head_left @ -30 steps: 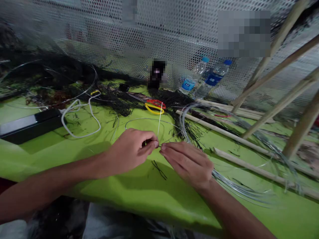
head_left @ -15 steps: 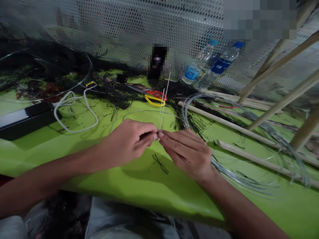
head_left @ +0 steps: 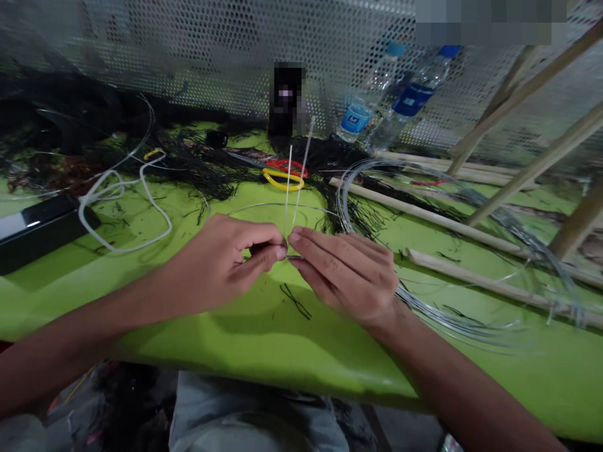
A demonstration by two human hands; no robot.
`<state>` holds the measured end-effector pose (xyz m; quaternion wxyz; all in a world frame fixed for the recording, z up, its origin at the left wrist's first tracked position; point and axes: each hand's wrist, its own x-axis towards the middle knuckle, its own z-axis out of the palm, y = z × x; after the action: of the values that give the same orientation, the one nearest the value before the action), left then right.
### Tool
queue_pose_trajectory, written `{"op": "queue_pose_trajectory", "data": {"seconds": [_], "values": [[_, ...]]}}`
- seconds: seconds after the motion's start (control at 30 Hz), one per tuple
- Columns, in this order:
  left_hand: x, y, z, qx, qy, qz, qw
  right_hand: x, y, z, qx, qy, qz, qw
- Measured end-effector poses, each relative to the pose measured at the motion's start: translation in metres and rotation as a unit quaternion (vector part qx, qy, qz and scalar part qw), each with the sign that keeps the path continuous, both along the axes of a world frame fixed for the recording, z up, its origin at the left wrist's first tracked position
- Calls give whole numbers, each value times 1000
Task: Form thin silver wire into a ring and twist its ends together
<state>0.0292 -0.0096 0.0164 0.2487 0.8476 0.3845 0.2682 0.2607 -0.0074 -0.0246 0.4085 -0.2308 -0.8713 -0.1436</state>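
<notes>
My left hand (head_left: pixel 240 257) pinches the lower end of a thin pale wire (head_left: pixel 288 194) between thumb and forefinger. Two wire lengths stand up from my fingertips, slightly apart at the top. Facing it, my right hand (head_left: pixel 351 270) has its thumb and fingers closed at the same spot, with a short dark strand (head_left: pixel 294 257) partly visible there. The exact join between the fingertips is hidden. Just below on the green table surface (head_left: pixel 235 351) lie a few crossed black strands (head_left: pixel 295 301).
A coil of clear wire (head_left: pixel 346 188) and wooden sticks (head_left: pixel 438 232) lie to the right. Scissors with red and yellow handles (head_left: pixel 282 181), black fibre bundles (head_left: pixel 202 166) and two water bottles (head_left: pixel 355 119) are behind. At left are a white cord (head_left: pixel 157 242) and a black box (head_left: pixel 51 229).
The view has shifted a little. My right fingertips have parted slightly from my left ones, and the two wire lengths now spread wider.
</notes>
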Motion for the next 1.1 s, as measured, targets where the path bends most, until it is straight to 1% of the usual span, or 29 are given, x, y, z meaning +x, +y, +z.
{"op": "queue_pose_trajectory", "data": {"seconds": [0.1, 0.23, 0.37, 0.47, 0.53, 0.63, 0.8, 0.93, 1.1], "values": [[-2, -1, 2, 11, 7, -13, 1000, 1, 1, 4, 32, -25, -6, 999], [-3, -2, 3, 82, 16, -25, 996, 1, 0, 10, 36, -49, -26, 998], [-3, -2, 0, 171, 11, -30, 985, -3, -2, 14, -10, -35, -21, 999], [-3, -2, -5, 231, 14, -19, 973, -7, -4, 17, -60, -11, -14, 998], [-3, -3, -9, 263, 9, -2, 965, -10, -5, 19, -94, 3, -14, 996], [-4, -5, -13, 290, -11, 20, 957, -13, -6, 24, -133, 18, -14, 991], [-3, -6, -10, 320, -36, 46, 946, -17, -4, 32, -169, 26, -13, 985], [-4, -5, -6, 299, -52, 51, 951, -22, -4, 33, -166, 39, -18, 985], [-6, -5, -6, 274, -37, 41, 960, -23, -6, 31, -193, 70, -10, 979]]}}
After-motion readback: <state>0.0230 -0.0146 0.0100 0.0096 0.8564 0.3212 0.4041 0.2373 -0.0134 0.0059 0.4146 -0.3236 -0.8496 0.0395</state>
